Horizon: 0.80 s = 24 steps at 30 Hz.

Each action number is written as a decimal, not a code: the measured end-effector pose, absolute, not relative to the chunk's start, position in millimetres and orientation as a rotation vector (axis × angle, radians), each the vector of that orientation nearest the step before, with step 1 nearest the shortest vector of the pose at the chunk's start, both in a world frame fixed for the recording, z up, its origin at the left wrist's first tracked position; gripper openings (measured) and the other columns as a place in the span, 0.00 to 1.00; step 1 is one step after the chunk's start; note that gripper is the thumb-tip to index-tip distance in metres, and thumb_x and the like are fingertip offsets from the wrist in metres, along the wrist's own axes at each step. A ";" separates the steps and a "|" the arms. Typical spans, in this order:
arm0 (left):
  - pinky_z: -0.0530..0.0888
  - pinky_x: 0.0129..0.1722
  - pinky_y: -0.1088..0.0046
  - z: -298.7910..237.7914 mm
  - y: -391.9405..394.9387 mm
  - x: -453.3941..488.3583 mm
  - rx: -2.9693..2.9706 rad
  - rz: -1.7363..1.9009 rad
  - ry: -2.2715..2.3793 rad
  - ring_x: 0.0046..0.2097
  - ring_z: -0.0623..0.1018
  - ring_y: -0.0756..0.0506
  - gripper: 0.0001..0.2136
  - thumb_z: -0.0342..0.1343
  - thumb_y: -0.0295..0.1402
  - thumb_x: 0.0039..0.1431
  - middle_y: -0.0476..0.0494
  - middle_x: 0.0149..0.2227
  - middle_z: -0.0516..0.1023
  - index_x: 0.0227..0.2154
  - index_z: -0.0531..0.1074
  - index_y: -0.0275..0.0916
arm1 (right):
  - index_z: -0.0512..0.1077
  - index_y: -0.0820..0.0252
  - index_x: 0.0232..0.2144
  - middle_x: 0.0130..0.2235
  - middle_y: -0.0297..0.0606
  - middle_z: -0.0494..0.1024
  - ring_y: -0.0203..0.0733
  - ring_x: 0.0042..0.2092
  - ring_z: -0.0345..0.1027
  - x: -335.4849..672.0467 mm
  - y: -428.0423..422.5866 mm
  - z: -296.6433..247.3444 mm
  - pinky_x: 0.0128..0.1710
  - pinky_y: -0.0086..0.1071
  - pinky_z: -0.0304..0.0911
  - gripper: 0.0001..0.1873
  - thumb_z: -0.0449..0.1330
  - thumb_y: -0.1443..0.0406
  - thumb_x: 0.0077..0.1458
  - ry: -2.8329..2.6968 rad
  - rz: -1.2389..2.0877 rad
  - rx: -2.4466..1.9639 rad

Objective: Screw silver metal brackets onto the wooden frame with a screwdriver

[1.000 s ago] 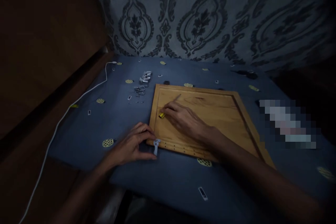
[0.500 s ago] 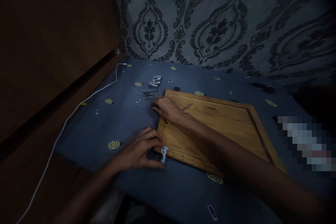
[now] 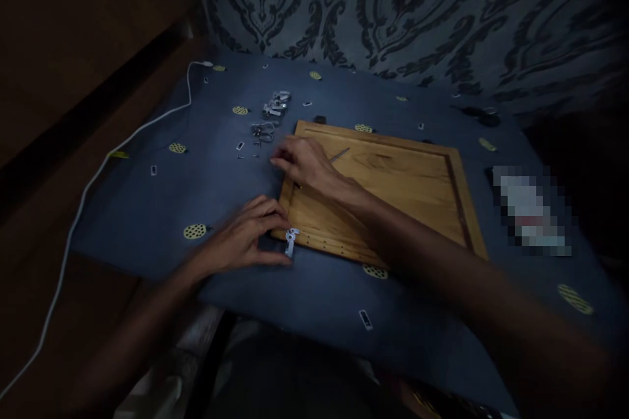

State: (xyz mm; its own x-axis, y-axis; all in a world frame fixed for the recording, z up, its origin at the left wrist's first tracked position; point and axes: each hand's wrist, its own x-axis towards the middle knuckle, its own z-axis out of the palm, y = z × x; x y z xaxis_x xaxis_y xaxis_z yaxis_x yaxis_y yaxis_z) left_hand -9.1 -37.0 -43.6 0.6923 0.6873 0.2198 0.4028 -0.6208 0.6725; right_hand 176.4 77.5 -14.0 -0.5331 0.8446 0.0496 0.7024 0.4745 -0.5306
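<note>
A wooden board (image 3: 393,190) with a raised rim lies on a blue patterned cloth (image 3: 206,183). My left hand (image 3: 243,236) rests at the board's near left corner, fingers curled, thumb and fingertips against a small metal bracket (image 3: 291,242) set at that corner. My right hand (image 3: 302,163) reaches across the board's left edge, with its fingers bunched just above the cloth. Tiny screws (image 3: 248,156) lie a little to its left. A thin metal rod (image 3: 340,155) lies on the board just behind this hand. What the fingers pinch, if anything, is hidden.
A heap of metal fittings (image 3: 276,105) and a wire ring (image 3: 265,131) lie beyond the screws. A white cable (image 3: 122,144) runs along the cloth's left side. A blurred object (image 3: 533,209) sits at the right, patterned wall behind, dark wood at the left.
My right hand left the board's inner left part and reached past its left edge toward the screws. The yellow piece near it is out of sight. The left hand stayed at the corner.
</note>
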 end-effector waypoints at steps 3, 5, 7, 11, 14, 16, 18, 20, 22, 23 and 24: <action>0.73 0.53 0.62 -42.9 -37.3 -8.5 2.320 0.630 0.828 0.51 0.74 0.40 0.19 0.69 0.46 0.61 0.42 0.47 0.76 0.48 0.77 0.39 | 0.76 0.62 0.35 0.34 0.38 0.80 0.40 0.36 0.72 197.0 42.9 -5.0 0.38 0.32 0.65 0.09 0.60 0.62 0.64 -2.369 0.908 -1.227; 0.73 0.52 0.63 -42.0 -37.4 -8.2 2.325 0.620 0.842 0.50 0.73 0.41 0.18 0.68 0.47 0.61 0.43 0.45 0.76 0.46 0.77 0.39 | 0.76 0.61 0.32 0.30 0.35 0.79 0.37 0.32 0.71 212.0 18.5 -3.0 0.34 0.30 0.66 0.14 0.62 0.56 0.61 -2.211 1.389 -1.081; 0.72 0.51 0.63 -41.1 -37.3 -8.2 2.326 0.602 0.848 0.49 0.73 0.41 0.18 0.68 0.47 0.62 0.42 0.45 0.76 0.44 0.77 0.38 | 0.76 0.61 0.30 0.27 0.33 0.76 0.34 0.29 0.66 223.4 -1.7 -4.9 0.30 0.29 0.62 0.19 0.68 0.50 0.54 -1.966 1.736 -1.042; 0.72 0.52 0.63 -40.1 -36.9 -8.9 2.328 0.581 0.838 0.50 0.74 0.41 0.19 0.68 0.47 0.62 0.41 0.47 0.76 0.46 0.77 0.38 | 0.77 0.62 0.29 0.25 0.31 0.72 0.32 0.27 0.61 229.7 -21.4 -13.7 0.28 0.28 0.57 0.17 0.70 0.52 0.50 -1.830 1.861 -1.186; 0.73 0.51 0.63 -40.7 -37.0 -9.0 2.341 0.596 0.827 0.50 0.74 0.41 0.19 0.68 0.46 0.62 0.40 0.47 0.76 0.47 0.77 0.37 | 0.77 0.61 0.28 0.25 0.30 0.72 0.32 0.27 0.61 226.4 -22.0 -16.9 0.28 0.28 0.56 0.14 0.69 0.55 0.51 -1.826 1.854 -1.230; 0.73 0.51 0.63 -40.9 -37.4 -8.8 2.347 0.609 0.824 0.50 0.74 0.41 0.19 0.68 0.46 0.62 0.40 0.48 0.76 0.47 0.77 0.37 | 0.77 0.61 0.28 0.24 0.30 0.72 0.33 0.27 0.61 225.1 -20.5 -16.8 0.28 0.29 0.56 0.15 0.69 0.54 0.51 -1.841 1.851 -1.246; 0.73 0.51 0.63 -40.9 -37.7 -8.6 2.339 0.604 0.833 0.50 0.74 0.41 0.19 0.69 0.46 0.61 0.40 0.48 0.77 0.47 0.77 0.37 | 0.77 0.61 0.28 0.24 0.31 0.71 0.33 0.28 0.61 225.6 -19.2 -16.4 0.28 0.29 0.56 0.18 0.69 0.51 0.50 -1.851 1.852 -1.262; 0.73 0.52 0.63 -40.7 -38.0 -8.5 2.326 0.594 0.840 0.51 0.74 0.41 0.19 0.69 0.45 0.61 0.41 0.48 0.77 0.47 0.77 0.38 | 0.78 0.61 0.28 0.24 0.31 0.71 0.33 0.28 0.60 227.3 -18.5 -16.4 0.28 0.29 0.56 0.21 0.70 0.48 0.48 -1.840 1.861 -1.287; 0.73 0.53 0.63 -40.6 -38.1 -8.5 2.320 0.594 0.835 0.51 0.74 0.41 0.19 0.70 0.44 0.60 0.41 0.48 0.77 0.48 0.77 0.38 | 0.78 0.60 0.28 0.23 0.30 0.70 0.33 0.27 0.59 229.1 -17.9 -17.0 0.27 0.29 0.55 0.23 0.71 0.46 0.46 -1.822 1.883 -1.311; 0.73 0.53 0.63 -40.7 -38.1 -8.5 2.319 0.597 0.830 0.51 0.74 0.41 0.19 0.70 0.44 0.60 0.41 0.48 0.77 0.48 0.77 0.37 | 0.78 0.60 0.28 0.23 0.30 0.70 0.33 0.27 0.59 229.7 -17.5 -17.4 0.27 0.29 0.55 0.23 0.72 0.46 0.46 -1.817 1.892 -1.320; 0.73 0.52 0.63 -40.9 -38.1 -8.4 2.317 0.603 0.826 0.51 0.74 0.41 0.19 0.70 0.43 0.60 0.41 0.48 0.77 0.48 0.77 0.37 | 0.78 0.61 0.28 0.23 0.30 0.70 0.33 0.27 0.59 230.0 -17.1 -17.8 0.27 0.29 0.55 0.23 0.72 0.46 0.46 -1.818 1.899 -1.324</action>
